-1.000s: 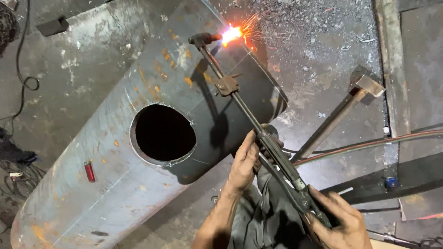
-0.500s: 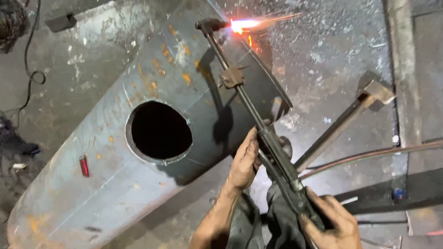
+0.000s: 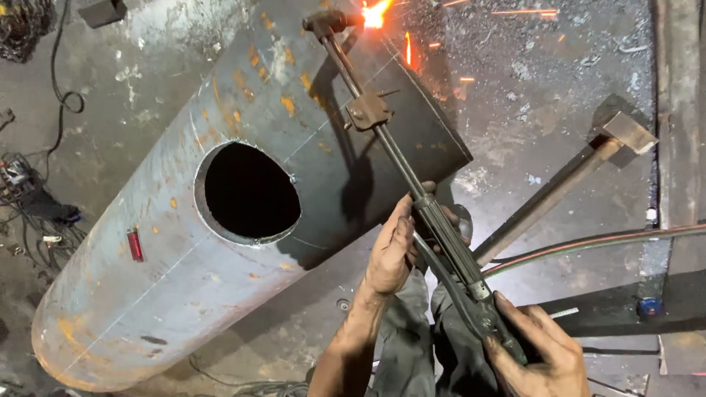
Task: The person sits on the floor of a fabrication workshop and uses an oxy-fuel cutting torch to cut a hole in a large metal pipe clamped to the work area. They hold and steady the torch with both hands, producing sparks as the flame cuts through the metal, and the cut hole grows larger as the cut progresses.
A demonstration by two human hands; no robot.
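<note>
A stained, gritty concrete floor (image 3: 529, 81) filled the view, strewn with slag and dust, with bare room only in the strip above the pipe's far end and to its right. On it lay a large steel pipe (image 3: 184, 250), running from the lower left corner up toward the top middle, its grey skin spotted with rust and chalk lines, and a round hole (image 3: 250, 192) cut through its upper side. The far end of the pipe was cut at a slant, and its edge lay dark beside the floor. A long cutting torch (image 3: 401, 165) crossed that end on a diagonal; its tip (image 3: 327, 20) sat at the pipe's top edge, where a bright orange flame (image 3: 375, 12) threw sparks to the right. The left hand (image 3: 393, 250) had its grip closed around the torch tube midway along, thumb up the shaft. The right hand (image 3: 533, 353) had its grip wrapped around the torch handle at the lower right. Hoses (image 3: 588, 246) ran off to the right edge from the handle. A sledgehammer (image 3: 566, 180) lay just right of the pipe, its handle pointing toward the hands. A small red lighter (image 3: 135, 244) rested on the pipe left of the hole. Tangled cables (image 3: 33, 206) crowded the left edge, and dark trousers (image 3: 404, 345) showed below the hands.
</note>
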